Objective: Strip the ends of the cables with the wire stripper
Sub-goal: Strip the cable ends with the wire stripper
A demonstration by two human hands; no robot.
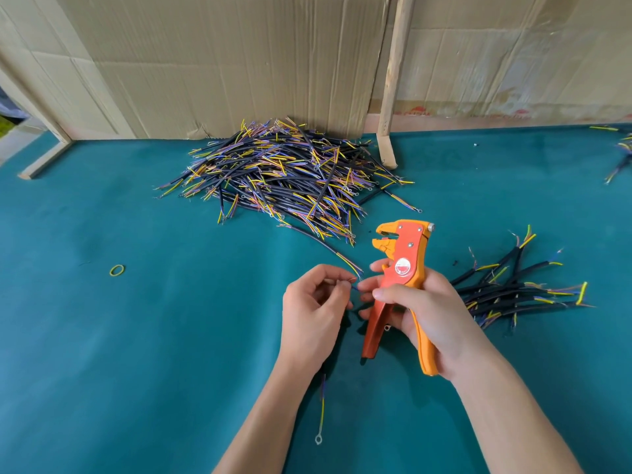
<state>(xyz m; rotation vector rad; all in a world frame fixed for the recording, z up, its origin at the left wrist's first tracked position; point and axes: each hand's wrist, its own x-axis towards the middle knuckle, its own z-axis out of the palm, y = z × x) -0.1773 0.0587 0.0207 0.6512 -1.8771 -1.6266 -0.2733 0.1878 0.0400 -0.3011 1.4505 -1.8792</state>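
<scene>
Now, from my remote seat: teal surface (102,336) runs wide and bare on the left, with only a small yellow rubber band (117,270) lying there. Far edge is closed off by a cardboard wall (222,63) and a leaning wooden stick (393,80). Big cable pile (284,172) sits against that wall, centre; a smaller cable bundle (513,292) lies just beside the right hand, on its outer side. More cables at the far right edge, cut off by the frame.

Right hand (427,309) grips the wire stripper (400,289) upright, fingers curled round its orange handles, jaws up and parted with nothing between them. Left hand (314,309) pinches a thin wire end (352,285) between thumb and forefinger, just left of the stripper's handles and well below the jaws. A cable tail with a ring terminal (318,439) hangs out below the left wrist.
</scene>
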